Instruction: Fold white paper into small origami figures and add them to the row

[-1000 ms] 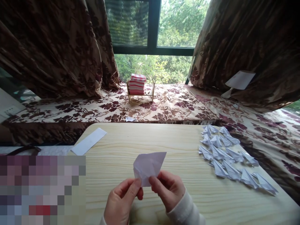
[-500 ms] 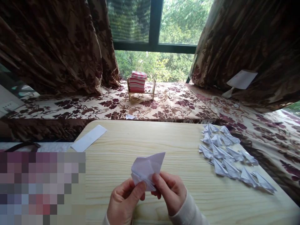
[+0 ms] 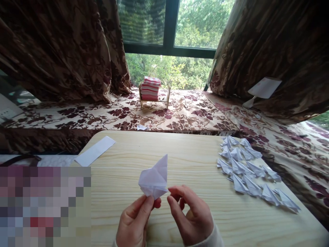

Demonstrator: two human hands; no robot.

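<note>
Wooden table (image 3: 195,151); left hand (image 3: 133,223) pinches folded paper (image 3: 154,178) upright, tip up-right.

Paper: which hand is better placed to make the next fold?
Right, most likely. The left hand pinches the paper at its lower tip and steadies it; the right hand is open and free, close beside the paper's lower corner.
</note>
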